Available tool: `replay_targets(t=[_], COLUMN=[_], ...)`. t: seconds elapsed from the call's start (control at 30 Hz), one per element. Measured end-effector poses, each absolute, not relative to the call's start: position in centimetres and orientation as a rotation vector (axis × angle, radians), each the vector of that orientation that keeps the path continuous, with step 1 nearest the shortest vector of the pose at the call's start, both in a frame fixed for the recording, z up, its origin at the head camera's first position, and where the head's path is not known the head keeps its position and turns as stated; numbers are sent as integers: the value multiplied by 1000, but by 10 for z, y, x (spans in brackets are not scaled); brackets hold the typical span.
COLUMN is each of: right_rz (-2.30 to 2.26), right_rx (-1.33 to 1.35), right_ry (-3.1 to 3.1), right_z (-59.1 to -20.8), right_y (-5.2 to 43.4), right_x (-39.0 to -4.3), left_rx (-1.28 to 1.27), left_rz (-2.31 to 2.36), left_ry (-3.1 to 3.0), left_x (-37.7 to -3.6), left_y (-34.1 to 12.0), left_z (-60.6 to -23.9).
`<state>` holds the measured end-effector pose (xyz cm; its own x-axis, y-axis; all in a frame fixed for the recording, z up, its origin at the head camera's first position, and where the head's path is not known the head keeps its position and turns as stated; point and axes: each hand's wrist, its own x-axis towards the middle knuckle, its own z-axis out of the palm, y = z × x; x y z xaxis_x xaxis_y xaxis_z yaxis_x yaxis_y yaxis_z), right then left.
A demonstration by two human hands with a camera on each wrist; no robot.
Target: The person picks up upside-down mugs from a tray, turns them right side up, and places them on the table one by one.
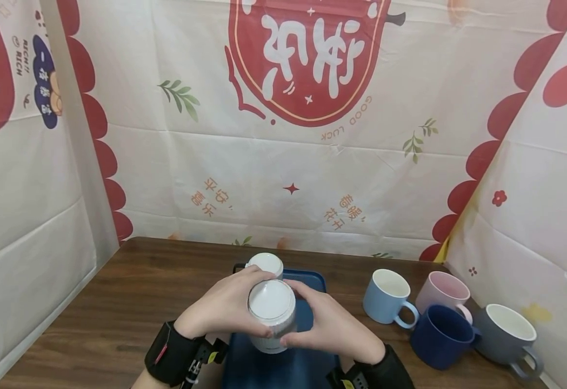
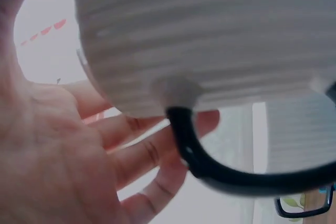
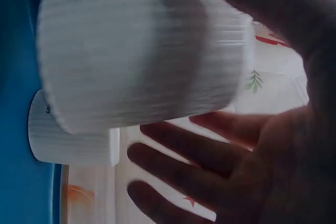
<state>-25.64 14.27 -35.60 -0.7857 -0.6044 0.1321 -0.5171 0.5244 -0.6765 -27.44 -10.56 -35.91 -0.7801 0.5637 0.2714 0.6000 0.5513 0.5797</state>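
Note:
A white ribbed mug with a black handle is held between both hands, its flat white round top facing up, close over a blue tray. My left hand grips it from the left, thumb at the front and fingers toward the back. From the other side my right hand grips it with the thumb in front and the index finger near the top edge. Just behind stands a second white ribbed mug on the tray, partly hidden by the held one.
On the right of the wooden table stand a light blue mug, a pink mug, a dark blue mug and a grey mug. Printed cloth hangs behind the table and at both sides.

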Motion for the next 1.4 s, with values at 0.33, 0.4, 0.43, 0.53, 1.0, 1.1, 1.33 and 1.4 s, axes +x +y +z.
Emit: replay_targets(t=[0.33,0.4,0.43,0.53,1.0,1.1,1.33,1.4], right_rz=[-1292,-1324,-1342,-1394,-1664,-1711,-1857,-1895], right_rx=[-1085,-1100,-1098,-1090,-956,-931,-943,-933], right_ry=[2517,2528,2532,2553,2535,2500,2367,2334], right_z=[-359,-357,-356,-352,-339,-339,-339,-338], right_y=[144,144,145,147,157,158,161,161], right_x=[-259,-259,-259,-259,-253,-253,-255,-255], left_rx=[-1161,-1156,-1150,-1120,-1114,-1138,-1202,-1205], left_rz=[-1354,-1373,-1377,-1417,-1614,-1628,-1635,-1618], left_ry=[-2519,-2482,-2463,-2411,-2157,-2152,-2148,-2166], left_x=[-266,-266,-267,-267,-264,-264,-263,-262], left_y=[-107,-106,-106,-102,-94,-94,-94,-94], left_z=[-348,-347,-347,-347,-344,-345,-346,-345])
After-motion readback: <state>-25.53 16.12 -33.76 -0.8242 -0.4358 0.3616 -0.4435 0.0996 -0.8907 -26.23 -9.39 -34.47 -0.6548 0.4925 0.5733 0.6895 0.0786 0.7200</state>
